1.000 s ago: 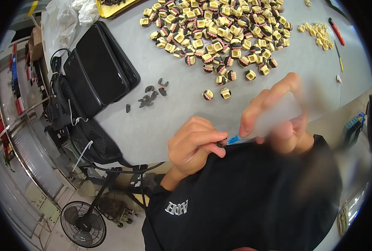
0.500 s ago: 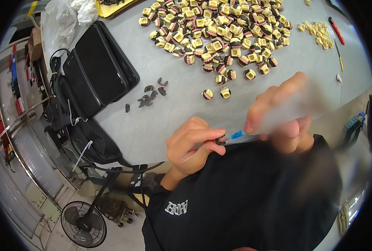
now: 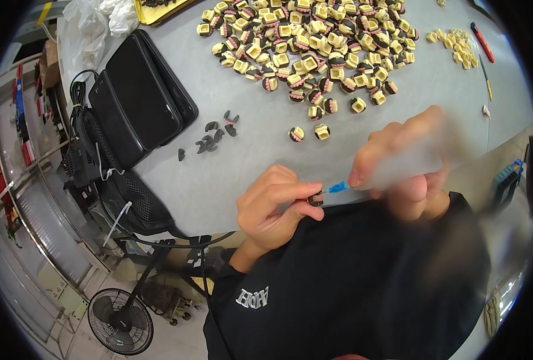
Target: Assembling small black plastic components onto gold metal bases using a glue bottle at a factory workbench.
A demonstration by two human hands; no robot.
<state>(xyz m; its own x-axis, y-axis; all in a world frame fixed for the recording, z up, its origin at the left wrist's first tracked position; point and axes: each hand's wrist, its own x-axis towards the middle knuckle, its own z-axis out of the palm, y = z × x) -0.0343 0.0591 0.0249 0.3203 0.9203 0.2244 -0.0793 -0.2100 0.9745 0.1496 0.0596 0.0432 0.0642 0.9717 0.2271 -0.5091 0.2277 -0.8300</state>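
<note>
Between thumb and fingertips, my left hand (image 3: pixel 269 210) pinches a small dark curved piece (image 3: pixel 316 201) just over the table's near edge. My right hand (image 3: pixel 377 159) is closed round a translucent squeeze bottle (image 3: pixel 419 157), which looks blurred. From the bottle a blue needle tip (image 3: pixel 338 187) points left, its thin end at the upper edge of the dark piece; whether they touch I cannot tell. Several similar dark curved pieces (image 3: pixel 209 143) lie loose on the table to the left. Beyond my hands sit two cream, black and pink tooth-shaped parts (image 3: pixel 322 132).
A large heap of cream, black and pink parts (image 3: pixel 308 60) covers the far middle of the grey table (image 3: pixel 260 147). Small cream pieces (image 3: pixel 455 47) and a red-handled tool (image 3: pixel 482 43) lie far right. A black folded device (image 3: pixel 137 96) with cables stands left. A fan (image 3: pixel 120 321) is below.
The blue needle tip has shifted slightly up and away from me, along the dark piece. My left hand has turned the dark piece a little. Both hands keep their hold.
</note>
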